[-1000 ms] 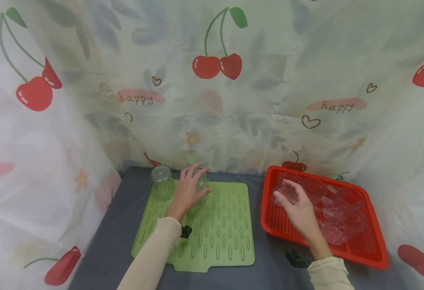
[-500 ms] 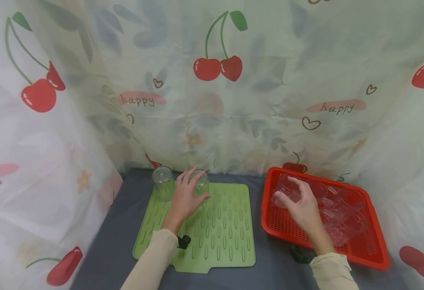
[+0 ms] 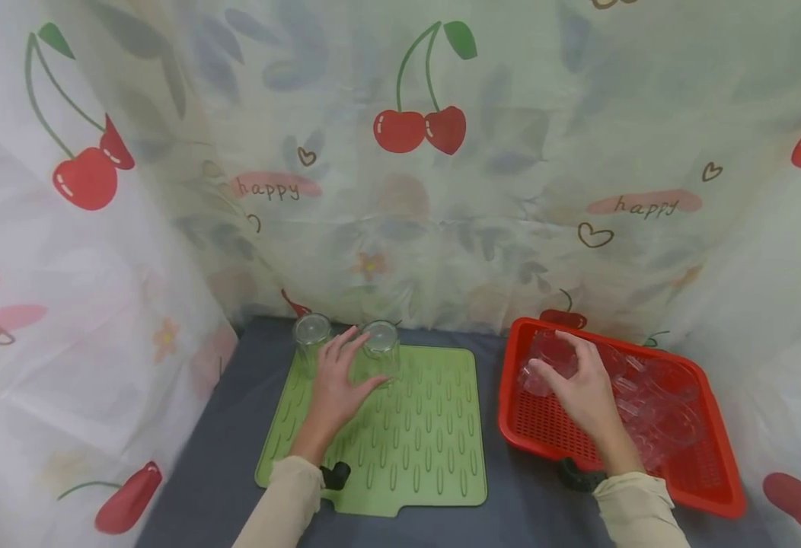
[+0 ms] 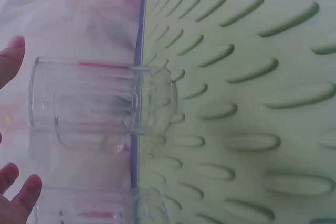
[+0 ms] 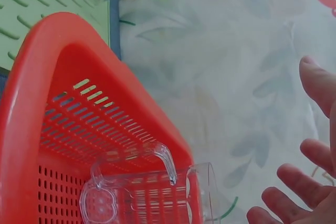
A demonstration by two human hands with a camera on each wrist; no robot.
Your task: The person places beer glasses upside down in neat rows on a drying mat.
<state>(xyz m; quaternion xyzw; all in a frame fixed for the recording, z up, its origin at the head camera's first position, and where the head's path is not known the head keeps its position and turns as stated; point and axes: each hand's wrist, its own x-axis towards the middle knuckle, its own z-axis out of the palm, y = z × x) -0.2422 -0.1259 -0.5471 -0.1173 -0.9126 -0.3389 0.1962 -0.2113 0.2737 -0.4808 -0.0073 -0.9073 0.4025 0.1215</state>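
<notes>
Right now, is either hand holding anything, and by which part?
Nothing is held: the left hand is open near the cups on the mat, the right hand open above the basket.

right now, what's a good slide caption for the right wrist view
Clear handled mug in a red basket, the right hand near it, green mat at upper left.

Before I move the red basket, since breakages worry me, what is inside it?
Inside the red basket are several clear cups, at least one with a handle. The right hand covers part of the contents, so I cannot give a sure count.
</notes>
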